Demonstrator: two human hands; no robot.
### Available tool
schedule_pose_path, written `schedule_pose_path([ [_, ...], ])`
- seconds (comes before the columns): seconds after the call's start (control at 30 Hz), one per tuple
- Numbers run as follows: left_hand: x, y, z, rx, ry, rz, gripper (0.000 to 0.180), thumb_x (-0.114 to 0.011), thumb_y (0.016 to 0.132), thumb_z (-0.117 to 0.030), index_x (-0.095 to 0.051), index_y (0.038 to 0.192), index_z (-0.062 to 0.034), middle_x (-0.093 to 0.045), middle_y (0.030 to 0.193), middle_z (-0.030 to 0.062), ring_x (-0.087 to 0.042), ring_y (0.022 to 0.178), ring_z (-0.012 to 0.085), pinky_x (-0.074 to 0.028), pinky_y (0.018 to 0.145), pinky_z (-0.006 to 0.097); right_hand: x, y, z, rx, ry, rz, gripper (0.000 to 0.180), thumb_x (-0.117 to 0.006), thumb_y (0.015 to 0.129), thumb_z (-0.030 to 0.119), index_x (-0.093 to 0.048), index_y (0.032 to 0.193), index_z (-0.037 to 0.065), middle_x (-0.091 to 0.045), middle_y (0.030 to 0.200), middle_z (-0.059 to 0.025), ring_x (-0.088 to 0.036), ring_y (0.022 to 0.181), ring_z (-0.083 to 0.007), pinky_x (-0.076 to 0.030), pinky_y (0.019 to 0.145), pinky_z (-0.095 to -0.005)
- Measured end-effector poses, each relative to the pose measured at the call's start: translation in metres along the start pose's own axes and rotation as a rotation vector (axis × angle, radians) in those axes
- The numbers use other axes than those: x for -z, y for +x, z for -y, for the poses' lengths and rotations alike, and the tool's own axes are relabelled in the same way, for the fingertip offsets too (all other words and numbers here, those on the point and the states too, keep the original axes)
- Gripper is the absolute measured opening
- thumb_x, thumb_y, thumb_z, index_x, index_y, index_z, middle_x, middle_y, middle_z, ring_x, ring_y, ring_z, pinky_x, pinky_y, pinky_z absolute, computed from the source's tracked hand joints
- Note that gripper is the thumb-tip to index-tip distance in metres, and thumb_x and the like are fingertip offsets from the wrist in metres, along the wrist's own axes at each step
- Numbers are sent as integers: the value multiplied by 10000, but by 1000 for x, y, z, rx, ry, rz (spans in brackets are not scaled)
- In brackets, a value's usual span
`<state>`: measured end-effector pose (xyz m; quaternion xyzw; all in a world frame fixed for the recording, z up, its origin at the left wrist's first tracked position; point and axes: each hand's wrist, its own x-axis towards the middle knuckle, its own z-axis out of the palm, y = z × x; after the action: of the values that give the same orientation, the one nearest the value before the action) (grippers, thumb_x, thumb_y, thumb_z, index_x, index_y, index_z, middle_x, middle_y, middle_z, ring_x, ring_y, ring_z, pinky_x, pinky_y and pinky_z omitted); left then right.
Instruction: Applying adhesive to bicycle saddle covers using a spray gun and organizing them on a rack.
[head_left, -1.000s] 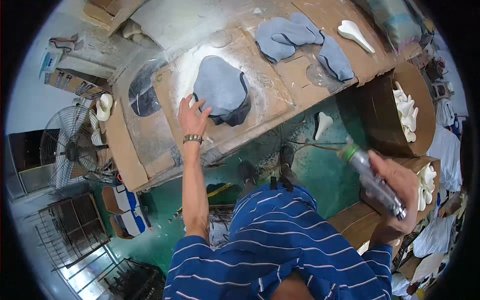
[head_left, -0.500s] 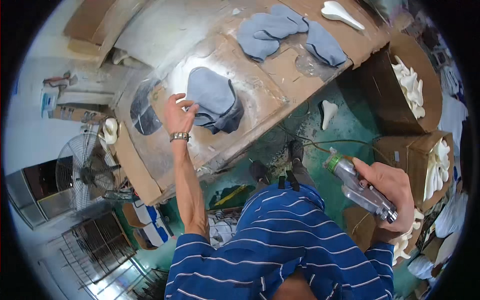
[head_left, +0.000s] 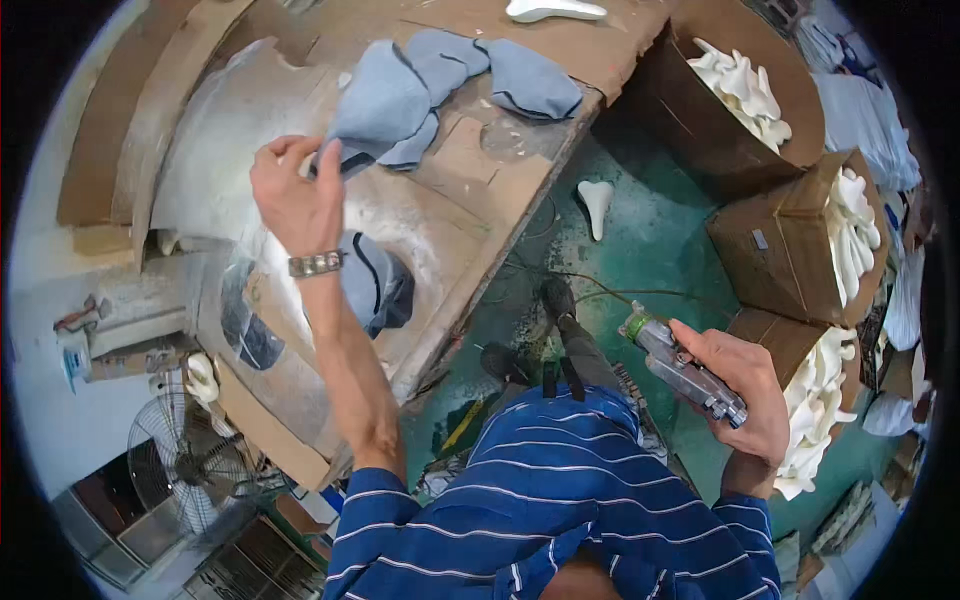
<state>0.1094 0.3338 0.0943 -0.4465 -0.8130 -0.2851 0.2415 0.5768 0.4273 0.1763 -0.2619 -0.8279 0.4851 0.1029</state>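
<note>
It's blue and white stripes on your shirt, bottom centre! Blue-grey on the fabric covers, upper centre; silver and green on your handheld tool, lower right; white saddles, brown cartons, right; green floor.

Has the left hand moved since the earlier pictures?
Yes: the left hand moved across the bench, from the nearer grey cover toward the farther covers.

There's room between table and cardboard boxes, though a hose crosses it.
</note>
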Motion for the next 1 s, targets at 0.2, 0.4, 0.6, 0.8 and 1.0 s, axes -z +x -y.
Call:
schedule_pose_path([
  [0.2, -195, -95, -48, 104, 111, 236, 345, -779, 865, -312, -746, 1131, -95, -711, 999, 157, -667, 995, 357, -525, 859, 490, 3, -11, -20, -59, 0, -34, 759, -673, 617, -82, -616, 1374, -70, -686, 924, -226, -669, 837, -404, -533, 776, -407],
  [0.4, -296, -183, -78, 579, -477, 299, 684, -704, 924, -274, -471, 1491, 29, -718, 1185, 240, -672, 1153, 384, -506, 1006, 480, 11, 1, -2, -15, -22, 17, 798, -667, 584, -59, -608, 1380, -82, -695, 928, -211, -669, 839, -411, -537, 784, -413],
  [0.6, -172, -323, -46, 653, -627, 817, 464, -659, 943, -242, -626, 1355, -31, -688, 1284, 212, -646, 1209, 374, -489, 1050, 446, 7, 28, 32, 148, 68, 183, 691, -759, 657, 79, -661, 1322, -82, -691, 833, -170, -690, 728, -326, -540, 673, -396],
  [0.8, -36, -538, 45, 883, -215, 1091, 532, -620, 927, -485, -686, 1309, -120, -732, 1212, 161, -672, 1143, 398, -542, 965, 493, -12, 61, 61, 321, -73, 243, 689, -765, 665, 119, -664, 1315, -85, -693, 808, -152, -688, 695, -307, -533, 640, -381],
  [1.0, 78, -717, 88, 1396, -93, 1237, 307, -652, 917, -363, -774, 1013, -98, -762, 1071, 155, -733, 987, 337, -586, 836, 461, -40, 78, 98, 369, -152, 234, 702, -742, 675, 131, -659, 1347, -55, -666, 794, -130, -678, 709, -293, -517, 667, -355],
])
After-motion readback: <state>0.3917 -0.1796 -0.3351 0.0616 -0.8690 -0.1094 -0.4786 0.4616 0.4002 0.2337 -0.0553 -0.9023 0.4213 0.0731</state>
